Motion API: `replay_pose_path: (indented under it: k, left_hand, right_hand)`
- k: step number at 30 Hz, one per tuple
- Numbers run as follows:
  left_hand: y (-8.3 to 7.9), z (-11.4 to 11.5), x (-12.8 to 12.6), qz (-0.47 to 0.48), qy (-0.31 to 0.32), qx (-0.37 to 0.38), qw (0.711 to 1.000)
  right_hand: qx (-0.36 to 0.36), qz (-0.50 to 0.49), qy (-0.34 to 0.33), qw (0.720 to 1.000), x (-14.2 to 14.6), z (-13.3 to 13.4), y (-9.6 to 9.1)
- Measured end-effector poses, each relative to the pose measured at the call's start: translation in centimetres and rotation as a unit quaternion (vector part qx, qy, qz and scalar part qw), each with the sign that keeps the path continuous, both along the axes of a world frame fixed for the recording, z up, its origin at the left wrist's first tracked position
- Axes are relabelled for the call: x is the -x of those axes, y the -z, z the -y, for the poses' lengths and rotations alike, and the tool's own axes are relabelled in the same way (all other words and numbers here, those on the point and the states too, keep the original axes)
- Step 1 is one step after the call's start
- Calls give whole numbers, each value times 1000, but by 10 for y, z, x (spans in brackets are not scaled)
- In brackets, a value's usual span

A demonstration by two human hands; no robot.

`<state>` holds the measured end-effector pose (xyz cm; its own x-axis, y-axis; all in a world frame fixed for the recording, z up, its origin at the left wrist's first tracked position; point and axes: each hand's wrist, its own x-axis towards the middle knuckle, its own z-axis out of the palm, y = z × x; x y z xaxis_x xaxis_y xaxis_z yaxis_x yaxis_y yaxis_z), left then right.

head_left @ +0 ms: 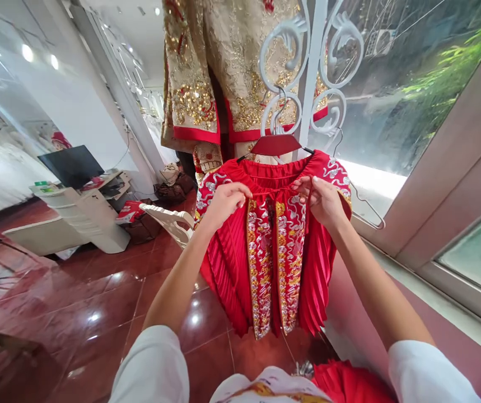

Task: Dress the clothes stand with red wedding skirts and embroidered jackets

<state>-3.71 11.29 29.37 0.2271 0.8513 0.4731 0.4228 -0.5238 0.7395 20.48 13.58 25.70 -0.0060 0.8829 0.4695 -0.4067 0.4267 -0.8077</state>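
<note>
A red pleated skirt (232, 263) with silver and gold embroidered panels hangs in front of me. Its gathered waistband is held by a hanger with a red top (276, 145) and dark clip arms. At the left of the waistband, my left hand (228, 202) is closed, thumb and fingers pinching the red fabric or a thin cord there. My right hand (325, 200) has its fingers bent together at the right side of the waistband, also pinching red material. What exactly lies between the fingertips is partly hidden. A thin red line crosses the waistband between both hands.
A white scrolled metal rack (307, 73) bears the hanger, with a gold-sequinned garment (240, 73) behind it. An unused wire hanger (366, 204) hangs right, beside the window. A white chair (171, 224) stands left; beyond is a desk with a monitor (71, 166). Red fabric (349, 383) lies below.
</note>
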Motion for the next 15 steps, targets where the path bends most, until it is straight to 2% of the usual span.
replay_pose_path:
  k: [2, 4, 5, 7, 9, 11, 13, 15]
  left_hand:
    - [-2, 3, -4, -84, -54, -43, 994]
    - [-1, 0, -13, -143, -165, -141, 966]
    - [1, -4, -19, -154, -212, -191, 946]
    - [7, -15, -32, -145, -251, -267, 919]
    - [13, -26, -45, -103, -246, -307, 914]
    - [19, -33, -56, -34, -231, -312, 921]
    - [23, -34, -65, 41, -198, -278, 939]
    - [24, -31, -71, 103, -137, -205, 964]
  right_hand:
    - [-23, 31, 19, 999, 0, 2, 3]
    - [-53, 59, 54, 995, 0, 2, 6]
    - [-66, 72, 66, 993, 1, 2, 7]
    - [-80, 99, 65, 990, 4, 2, 8]
    - [-83, 136, 62, 985, 8, 3, 7]
    - [-104, 186, 97, 972, 13, 3, 6]
    - [-157, 244, 159, 944, 16, 0, 4]
    - [-232, 299, 219, 899, 16, -4, 2]
